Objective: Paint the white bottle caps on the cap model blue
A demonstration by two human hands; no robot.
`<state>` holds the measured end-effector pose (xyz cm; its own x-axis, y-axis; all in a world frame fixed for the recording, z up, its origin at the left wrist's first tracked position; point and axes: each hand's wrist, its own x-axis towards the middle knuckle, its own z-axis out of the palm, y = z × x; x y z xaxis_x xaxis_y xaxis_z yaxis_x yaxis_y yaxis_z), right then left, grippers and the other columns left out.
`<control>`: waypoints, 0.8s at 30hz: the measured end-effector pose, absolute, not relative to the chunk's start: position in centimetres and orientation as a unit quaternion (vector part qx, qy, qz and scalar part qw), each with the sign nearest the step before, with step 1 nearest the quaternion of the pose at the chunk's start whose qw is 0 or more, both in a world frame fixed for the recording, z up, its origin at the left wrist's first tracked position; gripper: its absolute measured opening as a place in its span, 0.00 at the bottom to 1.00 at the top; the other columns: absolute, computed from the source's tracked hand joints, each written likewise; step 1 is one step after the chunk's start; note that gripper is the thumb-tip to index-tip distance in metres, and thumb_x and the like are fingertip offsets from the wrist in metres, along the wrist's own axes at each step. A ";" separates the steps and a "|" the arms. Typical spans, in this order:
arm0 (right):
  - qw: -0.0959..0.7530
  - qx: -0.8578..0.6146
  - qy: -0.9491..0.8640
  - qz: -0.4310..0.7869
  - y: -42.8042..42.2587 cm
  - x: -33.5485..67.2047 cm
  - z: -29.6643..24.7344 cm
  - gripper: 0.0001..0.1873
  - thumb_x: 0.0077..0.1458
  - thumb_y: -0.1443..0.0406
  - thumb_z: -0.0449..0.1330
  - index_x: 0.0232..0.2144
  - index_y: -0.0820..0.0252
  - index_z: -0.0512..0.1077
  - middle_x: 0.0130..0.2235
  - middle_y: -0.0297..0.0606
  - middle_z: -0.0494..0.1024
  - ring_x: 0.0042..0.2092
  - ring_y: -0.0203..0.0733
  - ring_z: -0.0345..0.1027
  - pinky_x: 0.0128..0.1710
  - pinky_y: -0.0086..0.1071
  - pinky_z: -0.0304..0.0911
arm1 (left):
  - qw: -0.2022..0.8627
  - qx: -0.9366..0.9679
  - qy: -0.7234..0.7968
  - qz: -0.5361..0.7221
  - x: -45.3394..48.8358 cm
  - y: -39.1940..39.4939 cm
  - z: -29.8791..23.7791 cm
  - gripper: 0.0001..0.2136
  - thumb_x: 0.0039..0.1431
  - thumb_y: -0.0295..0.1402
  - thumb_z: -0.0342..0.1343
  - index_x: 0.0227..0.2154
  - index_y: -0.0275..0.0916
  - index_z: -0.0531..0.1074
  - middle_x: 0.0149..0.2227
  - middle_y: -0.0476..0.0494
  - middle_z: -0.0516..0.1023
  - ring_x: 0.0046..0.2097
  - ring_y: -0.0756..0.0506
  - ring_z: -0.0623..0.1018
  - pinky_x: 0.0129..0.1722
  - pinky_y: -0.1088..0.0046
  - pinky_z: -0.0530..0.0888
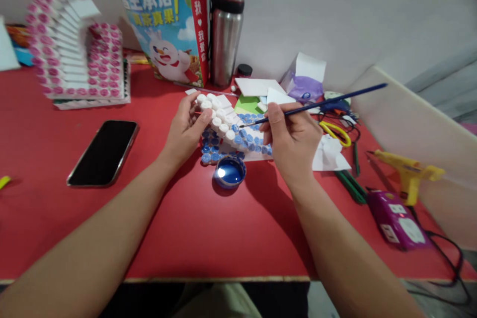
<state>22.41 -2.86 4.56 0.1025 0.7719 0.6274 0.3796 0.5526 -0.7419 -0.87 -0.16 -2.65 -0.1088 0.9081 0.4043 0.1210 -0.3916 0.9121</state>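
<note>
A stepped white craft model [227,124] made of small round caps stands mid-table; many caps on its lower right are painted blue. My left hand [186,126] grips the model's left side, fingers curled round it. My right hand [288,139] pinches a thin dark-blue paintbrush [320,103], whose tip touches a cap near the model's middle. A small lid of blue paint [230,171] sits just in front of the model.
A black phone [103,152] lies at the left. A pink-capped model [74,39] stands at the back left, near a printed carton [166,20] and steel flask [227,27]. Right side: yellow scissors [335,132], glue gun [410,174], purple power strip [397,218], paper scraps.
</note>
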 end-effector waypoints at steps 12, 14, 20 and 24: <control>0.596 -0.446 -0.641 0.185 -2.8 22.3 4.6 0.28 0.74 0.39 0.68 0.33 0.53 0.76 0.25 0.27 0.79 0.20 0.31 0.68 0.23 0.30 0.66 | 0.336 0.575 0.436 0.605 -0.7 0.0 -2.9 0.33 0.71 0.59 0.67 0.69 0.46 0.73 0.64 0.34 0.83 0.64 0.33 0.84 0.65 0.54 0.84; 0.602 -0.439 -0.640 0.189 -2.8 22.3 4.6 0.27 0.73 0.41 0.69 0.33 0.53 0.76 0.25 0.27 0.78 0.20 0.31 0.68 0.23 0.30 0.65 | 0.338 0.574 0.433 0.607 -0.6 -0.1 -2.8 0.34 0.71 0.60 0.68 0.69 0.45 0.73 0.64 0.33 0.83 0.65 0.33 0.84 0.65 0.53 0.84; 0.598 -0.447 -0.639 0.184 -2.9 22.3 4.6 0.27 0.73 0.40 0.69 0.33 0.53 0.76 0.26 0.27 0.80 0.20 0.31 0.68 0.25 0.31 0.67 | 0.333 0.575 0.441 0.603 -0.7 -0.1 -2.7 0.32 0.71 0.59 0.67 0.69 0.46 0.73 0.64 0.34 0.83 0.65 0.33 0.84 0.66 0.53 0.83; 0.609 -0.437 -0.636 0.184 -2.9 22.3 4.6 0.26 0.73 0.41 0.70 0.33 0.53 0.77 0.26 0.27 0.80 0.20 0.31 0.68 0.24 0.30 0.66 | 0.328 0.582 0.442 0.599 -0.8 -0.1 -2.7 0.32 0.72 0.57 0.67 0.69 0.45 0.73 0.64 0.34 0.83 0.66 0.33 0.84 0.67 0.53 0.83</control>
